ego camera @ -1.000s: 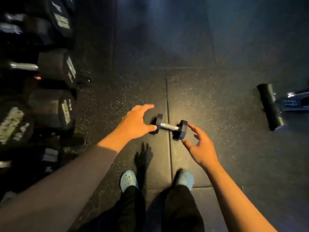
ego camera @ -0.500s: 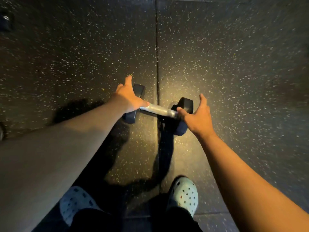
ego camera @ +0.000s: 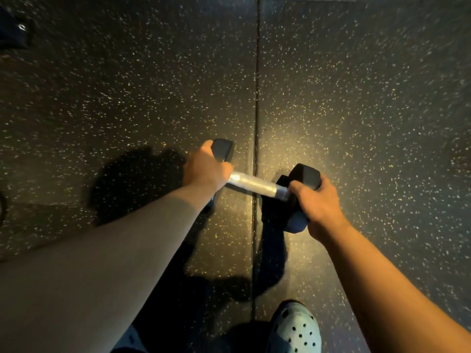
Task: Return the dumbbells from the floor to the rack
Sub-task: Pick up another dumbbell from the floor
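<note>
Left hand (ego camera: 205, 167): reaching in from 8 o'clock on a bare forearm, lying closed over the left head of the dumbbell where handle meets head, fingers curling out of sight behind it, thumb resting on the near end of the bar.

Right hand (ego camera: 317, 201): reaching in from 4 o'clock, wrapping shut around the right head, fingertips (ego camera: 295, 186) pressing at the junction with the bar, thumb lying along the head's outer side.

Small dumbbell with black hexagonal rubber heads and a silver knurled metal handle (ego camera: 254, 184): sitting just below frame centre, being gripped at both ends, bar running from 10 o'clock down toward 4 o'clock. The bare middle of the handle is showing between the two hands. Whether the heads are touching the floor cannot be told; dark shadow is pooling beneath and toward 6 o'clock.

Black rubber floor flecked with pale specks (ego camera: 356, 98): filling the view, a straight tile seam (ego camera: 257, 85) running from 12 to 6 o'clock and passing under the handle.

Pale blue-grey perforated clog (ego camera: 297, 329): showing at 5 o'clock, on the foot of the person, right of the seam. A second one is partly showing at 7 o'clock behind the left forearm.

Dark object with a small bright fitting (ego camera: 12, 31): sitting at 10 o'clock by the frame edge, too dim to identify.
</note>
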Available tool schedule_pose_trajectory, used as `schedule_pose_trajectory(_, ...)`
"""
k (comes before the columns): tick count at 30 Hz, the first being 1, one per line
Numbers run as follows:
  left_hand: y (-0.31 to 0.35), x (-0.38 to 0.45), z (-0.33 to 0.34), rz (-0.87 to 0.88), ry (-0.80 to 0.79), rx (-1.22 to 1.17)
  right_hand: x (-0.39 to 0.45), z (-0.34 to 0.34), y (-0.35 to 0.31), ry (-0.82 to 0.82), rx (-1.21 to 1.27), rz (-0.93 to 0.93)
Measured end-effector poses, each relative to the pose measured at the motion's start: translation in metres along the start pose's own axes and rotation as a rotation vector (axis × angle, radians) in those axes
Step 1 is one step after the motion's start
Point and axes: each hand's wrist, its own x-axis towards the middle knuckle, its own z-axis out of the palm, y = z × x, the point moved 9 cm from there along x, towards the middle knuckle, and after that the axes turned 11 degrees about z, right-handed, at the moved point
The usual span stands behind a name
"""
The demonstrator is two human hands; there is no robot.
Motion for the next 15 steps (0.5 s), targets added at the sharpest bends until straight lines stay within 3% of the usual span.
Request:
schedule_pose_trajectory(7, 0.008, -0.042, -0.043, 0.01, 0.11, -0.181, -0.057, -0.009, -0.05, -0.039, -0.03, -0.154)
schedule_pose_trajectory(15, 0.074, -0.129, -0.199, 0.044, 0.259, -0.371, -0.226, -0.029, -0.169, -0.071, -0.069, -0.321)
